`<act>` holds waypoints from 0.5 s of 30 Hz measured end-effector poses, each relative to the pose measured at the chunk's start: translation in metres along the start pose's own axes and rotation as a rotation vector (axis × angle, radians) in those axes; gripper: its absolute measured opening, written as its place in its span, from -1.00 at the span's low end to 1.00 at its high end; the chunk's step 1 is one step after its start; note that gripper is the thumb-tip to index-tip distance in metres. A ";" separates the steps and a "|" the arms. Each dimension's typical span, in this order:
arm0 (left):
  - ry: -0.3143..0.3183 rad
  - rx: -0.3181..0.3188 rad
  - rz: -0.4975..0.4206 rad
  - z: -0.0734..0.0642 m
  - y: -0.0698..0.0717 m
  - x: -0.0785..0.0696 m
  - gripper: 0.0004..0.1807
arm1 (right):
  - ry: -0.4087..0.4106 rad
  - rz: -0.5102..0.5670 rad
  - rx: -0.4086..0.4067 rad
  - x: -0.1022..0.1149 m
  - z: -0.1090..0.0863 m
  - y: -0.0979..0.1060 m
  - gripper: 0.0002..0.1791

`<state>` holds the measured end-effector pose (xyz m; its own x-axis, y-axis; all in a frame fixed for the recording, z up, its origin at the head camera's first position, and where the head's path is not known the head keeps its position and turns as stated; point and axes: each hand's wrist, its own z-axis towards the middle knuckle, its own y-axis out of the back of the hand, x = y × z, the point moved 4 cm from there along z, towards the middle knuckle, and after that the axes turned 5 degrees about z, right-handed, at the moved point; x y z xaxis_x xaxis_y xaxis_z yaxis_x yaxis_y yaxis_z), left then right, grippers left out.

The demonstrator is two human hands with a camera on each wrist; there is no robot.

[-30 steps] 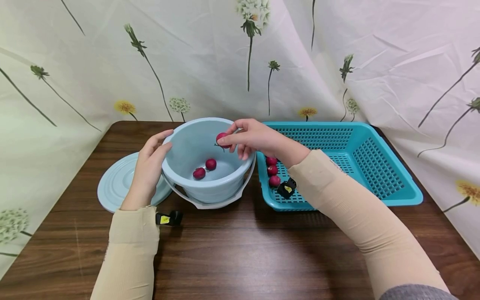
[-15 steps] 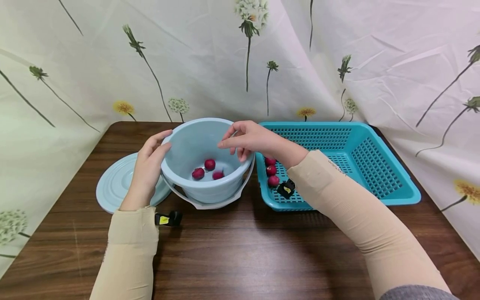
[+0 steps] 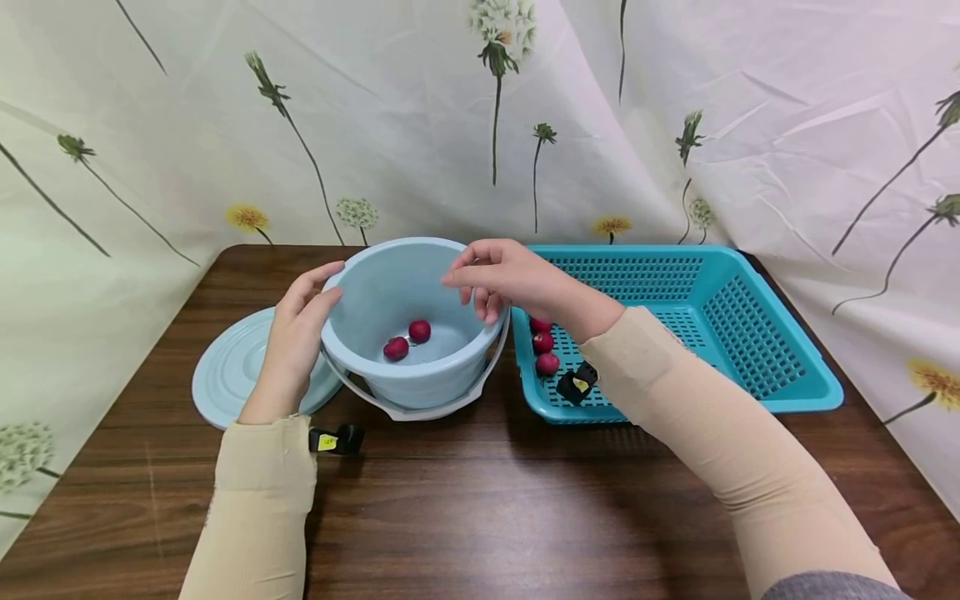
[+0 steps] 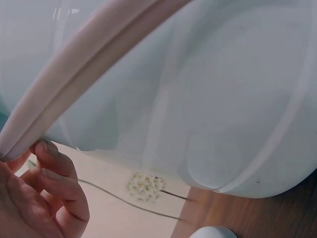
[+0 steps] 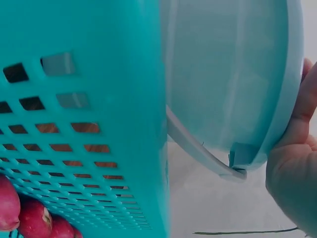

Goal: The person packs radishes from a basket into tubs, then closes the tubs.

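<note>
Two radishes visible in bucket (three before), right hand loose, left hand loosely touching rim

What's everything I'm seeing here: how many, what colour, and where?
Table: one, brown, underneath
Dandelion-print cloth: one, white, behind table
Bucket: one, light blue, centre-left
Handle: one, white, bucket's near side
Lid: one, light blue, left of bucket
Perforated basket: one, teal, right of bucket
Radishes: at least five, red, two visibly in bucket, others in basket
Wrist cameras: two, black, on wrists
Sleeves: two, beige, forearms
Outer sleeve: one, grey, right arm
Left hand: one, holding bucket's left rim
Right hand: one, over bucket's right side
</note>
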<state>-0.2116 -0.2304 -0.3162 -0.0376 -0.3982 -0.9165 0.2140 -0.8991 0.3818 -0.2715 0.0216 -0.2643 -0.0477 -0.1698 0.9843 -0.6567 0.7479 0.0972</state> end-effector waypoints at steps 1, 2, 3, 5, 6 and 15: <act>-0.002 -0.001 -0.002 0.000 0.000 0.000 -0.50 | 0.014 0.024 0.009 0.001 -0.001 0.000 -0.77; -0.001 -0.002 -0.002 0.000 0.000 0.000 -0.50 | 0.028 0.048 0.020 0.002 -0.002 0.001 -0.78; -0.001 -0.003 -0.003 0.000 0.001 -0.001 -0.51 | 0.041 0.065 0.029 0.003 -0.003 0.001 -0.79; 0.004 -0.002 -0.003 0.000 0.001 -0.001 -0.51 | 0.066 0.090 0.050 0.005 -0.006 0.003 -0.81; 0.006 -0.001 -0.003 0.000 0.001 0.000 -0.51 | 0.078 0.095 0.061 0.005 -0.007 0.003 -0.83; 0.004 0.004 -0.006 0.001 0.000 0.000 -0.51 | 0.095 0.101 0.013 0.004 -0.012 0.019 -0.87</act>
<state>-0.2123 -0.2308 -0.3156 -0.0353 -0.3923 -0.9192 0.2102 -0.9021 0.3769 -0.2746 0.0429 -0.2568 -0.0426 -0.0319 0.9986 -0.6621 0.7494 -0.0043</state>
